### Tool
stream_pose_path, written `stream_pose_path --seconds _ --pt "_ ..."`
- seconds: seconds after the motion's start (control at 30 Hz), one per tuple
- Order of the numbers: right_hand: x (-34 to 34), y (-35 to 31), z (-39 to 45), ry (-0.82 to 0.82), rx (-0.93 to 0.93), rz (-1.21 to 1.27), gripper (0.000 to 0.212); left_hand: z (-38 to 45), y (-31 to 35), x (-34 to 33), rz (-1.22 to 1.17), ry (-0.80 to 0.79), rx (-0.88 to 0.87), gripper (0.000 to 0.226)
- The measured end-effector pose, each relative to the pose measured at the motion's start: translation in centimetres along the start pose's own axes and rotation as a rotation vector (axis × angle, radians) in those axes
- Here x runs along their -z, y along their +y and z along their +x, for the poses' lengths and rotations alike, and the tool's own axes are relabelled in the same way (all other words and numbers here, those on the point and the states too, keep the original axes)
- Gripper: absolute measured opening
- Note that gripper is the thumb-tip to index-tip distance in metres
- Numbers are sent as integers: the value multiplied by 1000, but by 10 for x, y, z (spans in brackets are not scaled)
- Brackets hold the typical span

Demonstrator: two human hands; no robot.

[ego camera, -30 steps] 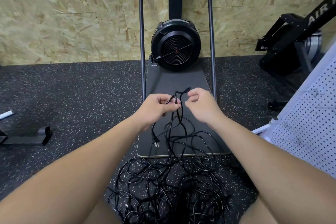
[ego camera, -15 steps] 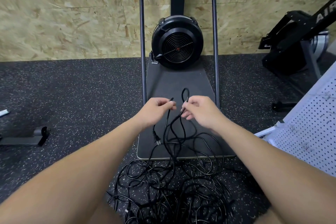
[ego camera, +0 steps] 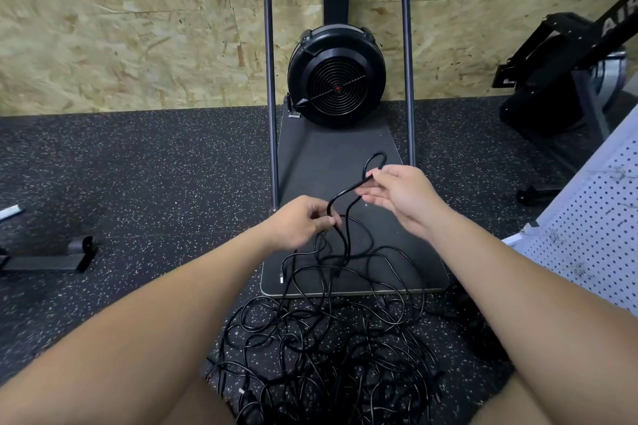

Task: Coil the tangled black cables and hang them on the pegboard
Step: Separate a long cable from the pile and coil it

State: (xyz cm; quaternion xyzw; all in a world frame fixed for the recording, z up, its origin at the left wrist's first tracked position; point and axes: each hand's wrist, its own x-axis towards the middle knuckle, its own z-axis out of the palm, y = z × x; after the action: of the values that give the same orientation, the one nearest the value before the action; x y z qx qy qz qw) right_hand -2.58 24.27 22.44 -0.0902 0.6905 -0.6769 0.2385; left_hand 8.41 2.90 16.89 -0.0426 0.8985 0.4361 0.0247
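Cables (ego camera: 321, 366), black and tangled, sprawl on the speckled floor (ego camera: 145, 190) at our six o'clock, strands climbing onto the dark platform (ego camera: 328, 155). At three o'clock leans our white pegboard (ego camera: 597, 235). Our left hand (ego camera: 298, 222) grips one strand low; our right hand (ego camera: 402, 195) pinches its loop higher.

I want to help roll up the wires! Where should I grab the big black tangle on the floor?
Probably not the tangle itself. Take the free plug end lying on the grey platform, pinching from above just behind the plug. It sits clear of the knots, so it should feed out more easily. The left hand and right hand already pinch one strand.
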Motion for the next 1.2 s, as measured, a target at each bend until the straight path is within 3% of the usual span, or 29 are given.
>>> stream_pose_path --seconds 0.17,0.3,0.37,0.5,0.63,0.8,0.93,1.07,1.2 --pt "19 2 -5 302 147 -751 24 -9 18 3 -79 52 9 19" --pt "13 2 -9 69 507 -983 47 -15 35 3 -209 -19 -26 27" --pt "2 4 -14 4 579 -1074 48 -18 42 3 -222 -34 -72 33" --pt "-5 -3 -28 -57 523 -837 14 -22 54 5 -203 23 -142 33" --pt "0 -20 -34 -80 343 -475 28 -27 66 8 -287 61 -70 39" --pt "1 -34 -37 -148 122 248 26 -35 74 -4 -382 -147 35 47" --pt "0 -32 -40 -150 -51 590 31 -28 76 -17 -480 17 55 37" --pt "-7 -34 -43 -170 -59 682 29 -31 80 -24 -621 0 88 33" --pt "-3 -29 -38 -117 45 435 24 -32 86 -23 -716 -82 70 39"
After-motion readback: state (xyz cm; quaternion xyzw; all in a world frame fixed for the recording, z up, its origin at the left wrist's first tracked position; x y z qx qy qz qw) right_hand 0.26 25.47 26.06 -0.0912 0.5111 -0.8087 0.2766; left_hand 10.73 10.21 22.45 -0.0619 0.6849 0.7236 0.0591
